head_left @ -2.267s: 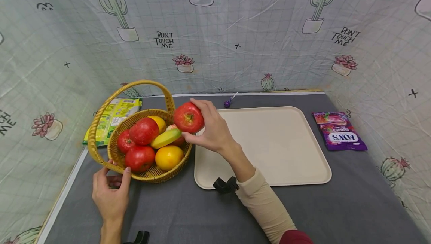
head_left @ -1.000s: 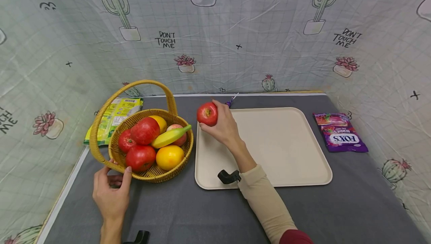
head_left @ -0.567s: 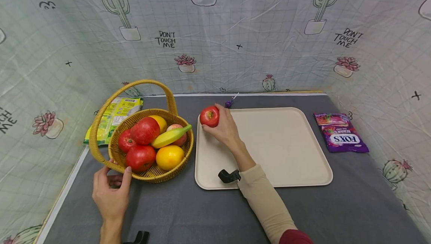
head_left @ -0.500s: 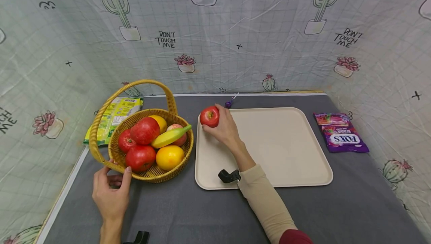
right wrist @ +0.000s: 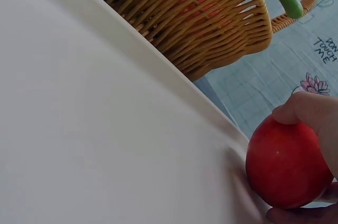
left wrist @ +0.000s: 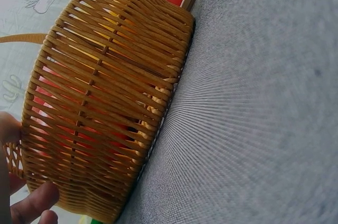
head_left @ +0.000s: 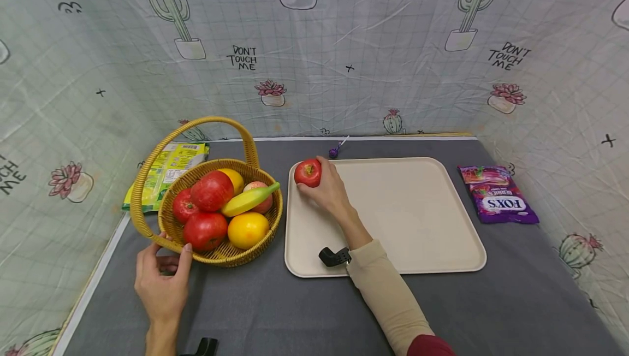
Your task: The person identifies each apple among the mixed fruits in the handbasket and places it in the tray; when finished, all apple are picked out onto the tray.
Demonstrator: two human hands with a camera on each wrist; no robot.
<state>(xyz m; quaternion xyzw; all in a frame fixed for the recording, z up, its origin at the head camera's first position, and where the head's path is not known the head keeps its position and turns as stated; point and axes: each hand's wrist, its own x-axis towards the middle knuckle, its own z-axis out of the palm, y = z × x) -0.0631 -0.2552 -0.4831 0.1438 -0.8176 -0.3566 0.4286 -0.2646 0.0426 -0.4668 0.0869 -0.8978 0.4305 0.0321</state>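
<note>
My right hand (head_left: 328, 189) holds a red apple (head_left: 308, 172), thumb and fingers round its sides, at the back left corner of a beige tray (head_left: 393, 214). In the right wrist view the apple (right wrist: 288, 163) is close over the tray's rim, casting a shadow on it. My left hand (head_left: 163, 279) grips the near left rim of a yellow wicker basket (head_left: 226, 260), at the foot of its handle. Inside the basket are several red fruits (head_left: 205, 231), a banana (head_left: 249, 199), an orange-yellow fruit (head_left: 248, 230), a yellow fruit (head_left: 235, 179) and a pinkish fruit (head_left: 262, 203).
A yellow-green packet (head_left: 182, 162) lies behind the basket. A purple lollipop (head_left: 334, 152) lies beyond the tray's back edge, and a purple candy bag (head_left: 497, 195) to the right of it. A grey cloth (head_left: 275, 312) covers the table; printed curtains surround it.
My right hand has carried the apple from over the basket rightward, then lowered it toward the tray's back left corner. The left hand stays on the basket.
</note>
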